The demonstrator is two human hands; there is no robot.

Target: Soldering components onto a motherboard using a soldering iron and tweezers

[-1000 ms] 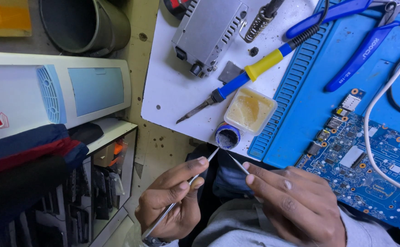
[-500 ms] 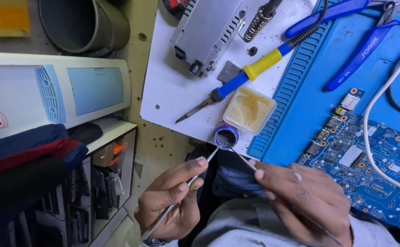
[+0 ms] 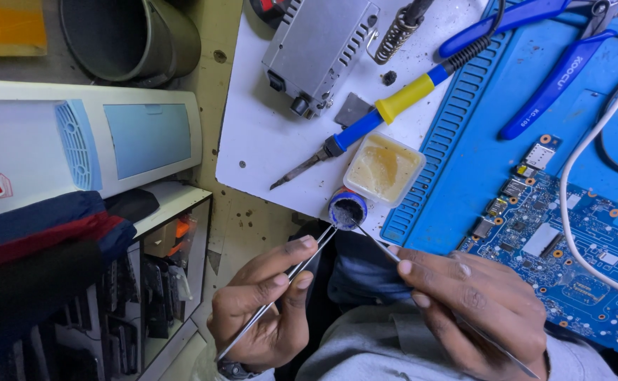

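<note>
My left hand (image 3: 266, 303) grips metal tweezers (image 3: 302, 264) whose tips reach the rim of a small round blue pot (image 3: 348, 209) with dark paste inside. A thin metal probe (image 3: 379, 247) is pinched in my right hand (image 3: 478, 310), and its tip also touches that pot. The pot stands at the near edge of a white board (image 3: 266, 141), next to a square clear tub of yellowish flux (image 3: 384, 168).
A blue-and-yellow soldering iron (image 3: 379, 116) and a grey metal box (image 3: 319, 46) lie on the white board. To the right, a blue mat (image 3: 478, 148) carries a blue circuit board (image 3: 556, 247), a white cable (image 3: 584, 169) and blue-handled cutters (image 3: 549, 63). A white appliance (image 3: 83, 141) stands left.
The tweezers and the probe tip have moved up from below the blue pot to touch it. My right hand has slid slightly right and down.
</note>
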